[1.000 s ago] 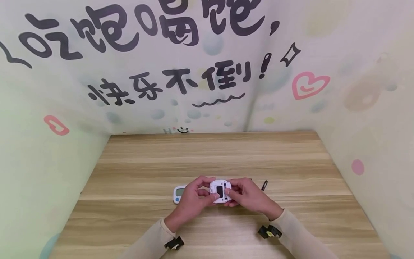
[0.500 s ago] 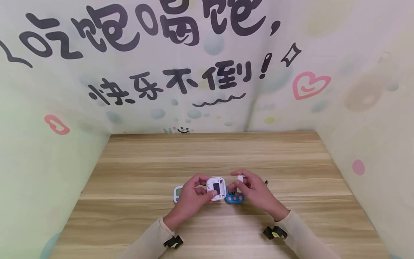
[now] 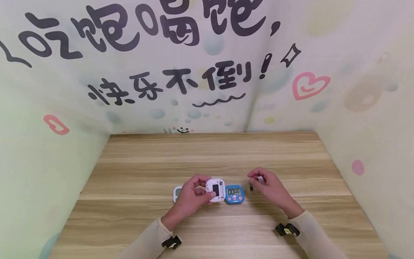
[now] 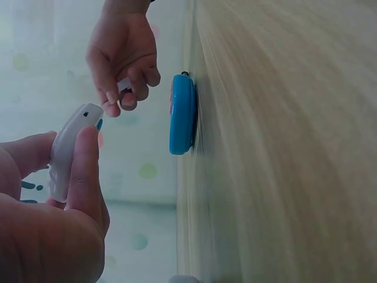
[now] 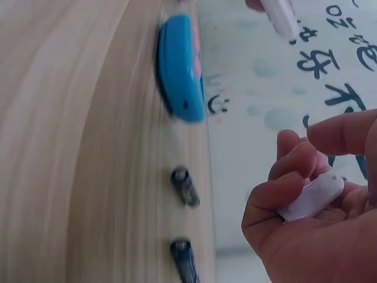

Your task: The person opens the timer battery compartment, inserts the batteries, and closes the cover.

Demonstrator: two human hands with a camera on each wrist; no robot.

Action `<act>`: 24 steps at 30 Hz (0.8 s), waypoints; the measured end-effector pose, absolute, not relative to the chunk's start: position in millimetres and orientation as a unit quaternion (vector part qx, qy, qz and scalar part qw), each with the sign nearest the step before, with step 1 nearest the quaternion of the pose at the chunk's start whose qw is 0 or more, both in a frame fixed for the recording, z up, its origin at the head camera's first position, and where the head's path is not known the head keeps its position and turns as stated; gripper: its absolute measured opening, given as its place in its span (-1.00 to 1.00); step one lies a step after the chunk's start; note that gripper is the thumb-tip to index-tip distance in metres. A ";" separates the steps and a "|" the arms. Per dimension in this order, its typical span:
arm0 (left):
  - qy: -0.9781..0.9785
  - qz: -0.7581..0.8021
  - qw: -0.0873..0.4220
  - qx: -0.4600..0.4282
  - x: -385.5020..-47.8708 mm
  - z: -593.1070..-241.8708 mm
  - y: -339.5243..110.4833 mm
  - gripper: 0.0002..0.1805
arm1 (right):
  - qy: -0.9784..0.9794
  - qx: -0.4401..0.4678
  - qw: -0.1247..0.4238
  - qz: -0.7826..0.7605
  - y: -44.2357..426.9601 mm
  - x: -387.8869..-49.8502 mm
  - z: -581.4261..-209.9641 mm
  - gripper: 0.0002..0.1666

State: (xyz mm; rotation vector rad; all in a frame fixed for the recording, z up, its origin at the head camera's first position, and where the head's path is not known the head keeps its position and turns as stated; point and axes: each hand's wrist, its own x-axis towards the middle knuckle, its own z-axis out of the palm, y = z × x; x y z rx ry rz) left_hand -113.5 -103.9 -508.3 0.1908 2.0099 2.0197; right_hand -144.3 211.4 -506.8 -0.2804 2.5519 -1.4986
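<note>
1. Head view: versus half a second ago, my right hand (image 3: 271,189) has shifted right, off the blue timer (image 3: 234,194), whose digit display and pink buttons now show fully. A second ago, both my hands were on the white device (image 3: 216,189); now only my left hand (image 3: 189,198) has it, at about the same spot.
2. Left fingers: narrow, pinching the white device between thumb and fingertips. It's raised off the table (image 3: 207,154), tilted, edge-on in the left wrist view, back turned toward the head camera.
3. Right fingers: curled round a white plastic piece (image 5: 312,197), tucked against the palm. Thumb and index tips have a gap between them.
4. Near battery (image 5: 185,187) sits just below my right fingertips, apart from them. Second battery (image 5: 185,259) lies near it on the table; my hand hides it from the head camera.
5. White-cased timer (image 3: 176,196) is partly hidden behind my left hand.
6. Materials: device back is white plastic, rounded-square, dark rectangle in the middle. Blue casing is glossy, rounded corners. Batteries are dark slim cylinders. Table has pale, streaky wood grain.
</note>
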 end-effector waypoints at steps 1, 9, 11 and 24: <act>0.698 0.698 0.144 0.070 -113.6 -508.1 -103.9 -0.43 | 0.863 -0.092 0.079 -0.491 215.5 -144.7 -507.2 -0.78; 0.694 0.699 0.155 0.074 -114.6 -507.4 -102.9 -0.43 | 0.895 -0.070 0.066 -0.436 242.1 -149.3 -510.5 -0.74; 0.692 0.701 0.157 0.073 -114.6 -507.6 -102.6 -0.43 | 0.900 -0.064 0.068 -0.425 247.5 -150.2 -512.7 -0.73; 0.691 0.701 0.158 0.078 -115.2 -508.5 -101.9 -0.44 | 0.909 -0.049 0.101 -0.401 269.3 -143.9 -518.4 -0.70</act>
